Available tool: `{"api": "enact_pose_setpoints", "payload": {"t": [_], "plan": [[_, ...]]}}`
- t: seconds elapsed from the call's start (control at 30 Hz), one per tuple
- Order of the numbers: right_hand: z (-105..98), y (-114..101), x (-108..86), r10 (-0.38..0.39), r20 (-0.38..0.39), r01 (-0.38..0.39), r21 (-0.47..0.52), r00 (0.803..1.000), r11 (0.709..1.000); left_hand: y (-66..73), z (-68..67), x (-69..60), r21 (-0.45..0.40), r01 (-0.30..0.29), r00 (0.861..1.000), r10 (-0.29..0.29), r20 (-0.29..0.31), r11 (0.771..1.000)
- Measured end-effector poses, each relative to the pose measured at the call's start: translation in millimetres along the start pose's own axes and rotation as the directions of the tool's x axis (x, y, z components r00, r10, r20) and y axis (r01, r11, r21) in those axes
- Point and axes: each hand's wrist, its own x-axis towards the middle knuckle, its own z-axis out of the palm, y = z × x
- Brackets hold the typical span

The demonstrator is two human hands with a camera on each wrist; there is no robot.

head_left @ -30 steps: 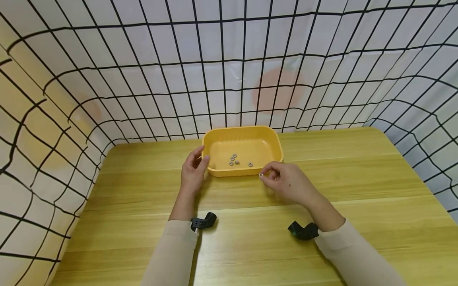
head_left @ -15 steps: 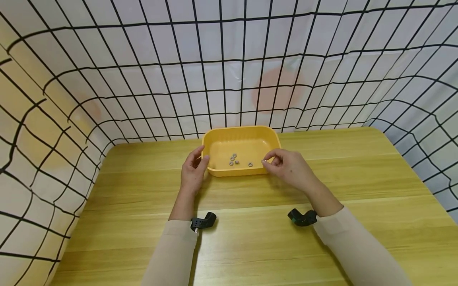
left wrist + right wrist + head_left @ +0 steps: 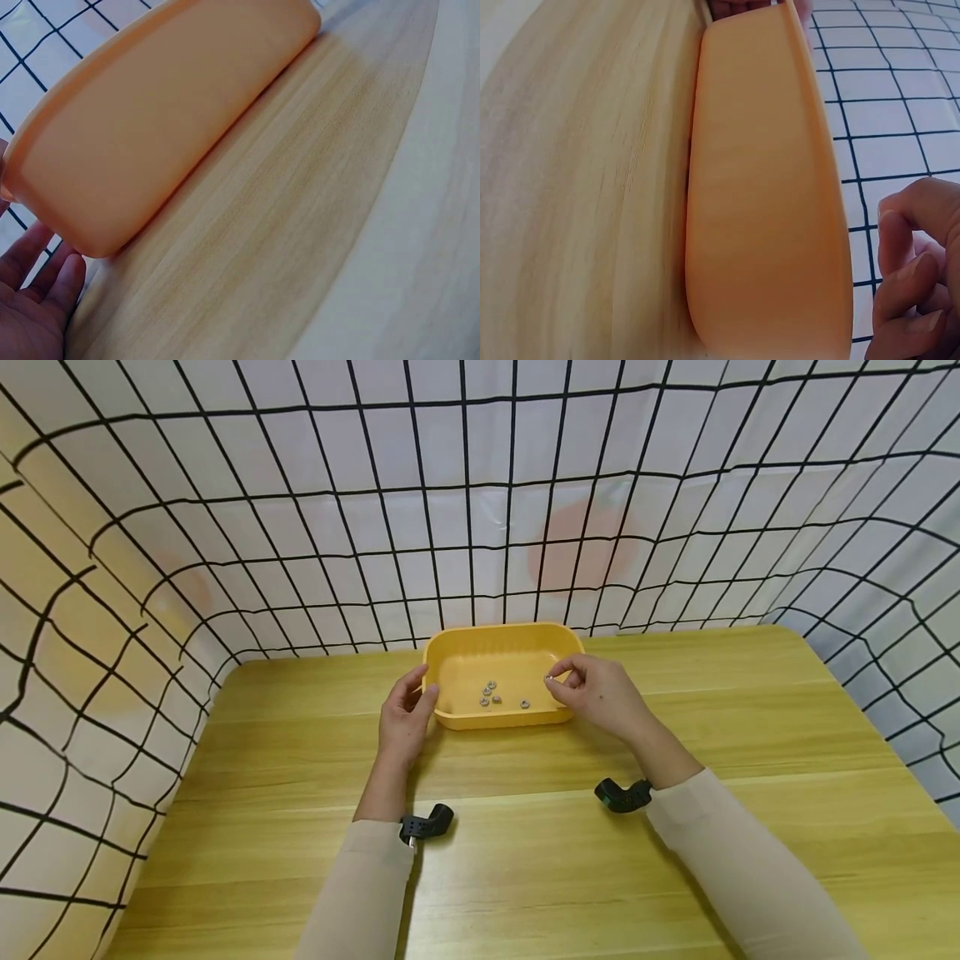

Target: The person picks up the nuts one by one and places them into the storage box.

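Observation:
A yellow plastic bin [image 3: 517, 722] stands at the far side of the table, with several small silver metal nuts [image 3: 487, 692] on its floor. At the bin's left end my left hand [image 3: 403, 727] grips the rim, thumb over the edge and fingers along the outside. My right hand [image 3: 600, 693] is over the bin's right end, pinching one small metal nut [image 3: 548, 677] between thumb and index finger. In the right wrist view, the curled fingers [image 3: 919, 285] appear beyond the bin's rim, and the nut is hidden there. The left wrist view shows the bin's outer wall [image 3: 165, 112] beside the left fingers.
A light wooden table [image 3: 510, 860] lies under everything. Behind the bin and at both sides rises a black wire grid [image 3: 465, 527] against white cloth. Each wrist wears a black camera band [image 3: 427, 823].
My right hand, still pinching the nut, has moved away from me, from the bin's front right rim to over its right end. The left hand and the bin stay in place.

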Motion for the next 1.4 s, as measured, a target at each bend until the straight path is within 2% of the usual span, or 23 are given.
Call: {"api": "enact_pose_setpoints", "payload": {"t": [0.4, 0.67, 1.13, 1.4], "plan": [[5.5, -7.8, 19.9, -0.013, 0.004, 0.013, -0.02, 1.0, 1.0, 0.0, 0.6, 0.5, -0.002, -0.004, 1.0, 0.004, 0.0, 1.0], [14.9, -4.9, 34.3, 0.037, 0.023, -0.036, -0.006, 0.999, 0.999, -0.3, 0.3, 0.7, 0.001, 0.001, 1.0, -0.001, -0.002, 1.0], [23.3, -3.6, 38.8, 0.063, 0.051, -0.063, -0.008, 0.997, 0.998, -1.0, -0.5, 1.6, 0.0, 0.007, 1.0, -0.007, -0.002, 1.0], [26.1, -3.9, 38.9, 0.054, 0.031, -0.052, -0.045, 0.998, 0.998, -0.8, -0.2, 1.5, 0.004, -0.002, 1.0, 0.002, -0.003, 1.0]]}}
